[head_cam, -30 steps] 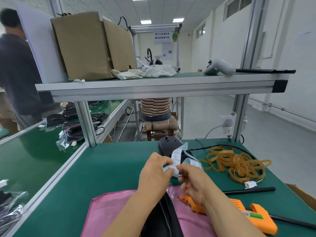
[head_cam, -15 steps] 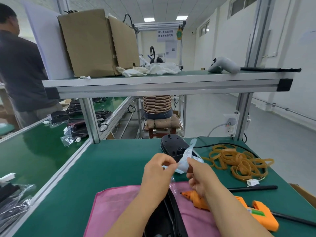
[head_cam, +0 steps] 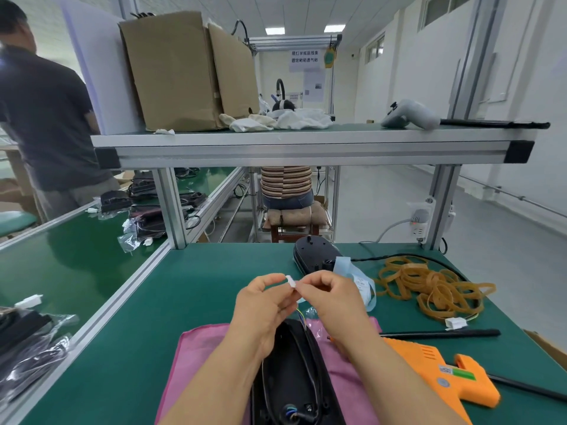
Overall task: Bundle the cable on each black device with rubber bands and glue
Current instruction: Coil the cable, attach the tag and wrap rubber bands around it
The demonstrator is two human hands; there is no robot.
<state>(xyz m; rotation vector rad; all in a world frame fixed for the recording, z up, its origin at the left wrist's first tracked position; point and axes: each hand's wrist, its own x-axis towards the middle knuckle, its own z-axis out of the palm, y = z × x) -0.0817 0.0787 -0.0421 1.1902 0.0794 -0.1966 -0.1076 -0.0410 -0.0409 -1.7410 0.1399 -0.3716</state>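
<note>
Green bench (head_cam: 199,286), hands (head_cam: 260,305) (head_cam: 333,297) pinching white connector (head_cam: 291,282)

Far ahead beyond my fingers (head_cam: 270,282), a white sign (head_cam: 305,56) shows two lines of Chinese, seemingly 尾灯半成品线束 / 固定粘贴透气贴. The print on the blue label strip (head_cam: 359,283) just right of them is too small to read.

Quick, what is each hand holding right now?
Left hand: pinches the white connector.
Right hand: pinches the same connector from the other side.

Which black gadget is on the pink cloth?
The nearer black device, pink cloth under it; the farther black device sits on bare green table.
</note>
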